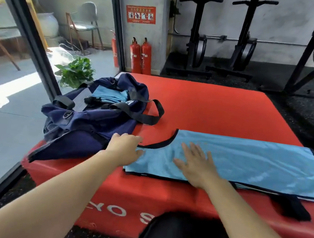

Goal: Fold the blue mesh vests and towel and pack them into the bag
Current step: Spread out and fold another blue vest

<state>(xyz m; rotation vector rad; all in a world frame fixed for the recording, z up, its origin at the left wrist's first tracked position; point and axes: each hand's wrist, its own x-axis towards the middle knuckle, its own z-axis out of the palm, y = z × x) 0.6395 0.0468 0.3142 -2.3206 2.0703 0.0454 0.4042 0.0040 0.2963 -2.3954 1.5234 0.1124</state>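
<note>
**Presently: one vest flat on the mat, bag open to the left**

1. Right hand (195, 168). Near centre. Palm down, fingers straight and spread, pressing flat on the vest; grips nothing.
2. Left hand (126, 146). Near, left of the right hand, at the vest's left end where the black trim runs in beneath it. The fingers are bent, but it cannot be told whether they pinch the cloth or only rest on it.
3. Blue mesh vest (256, 164). Laid in a long band along the near part of the red mat (223, 111), layers stacked, black-edged, reaching to the right edge of view.
4. Black strap end (292, 208). Near right, hanging over the mat's front edge. Owner unclear.
5. Navy bag (91, 122). Left, just beside the left hand, mouth open, a handle loop (152, 114) lying on the mat.
6. Folded blue pieces (108, 95). Inside the bag. Vest or towel, cannot tell.
7. Fire extinguishers (140, 56). Far, on the floor.

Risks, as judged:
- Mesh looks slippery. Lifting one end while the flat palm holds only the middle could slide the layers apart.
- The handle loop or the slack bag mouth may catch the bundle on entry and undo the fold.
</note>
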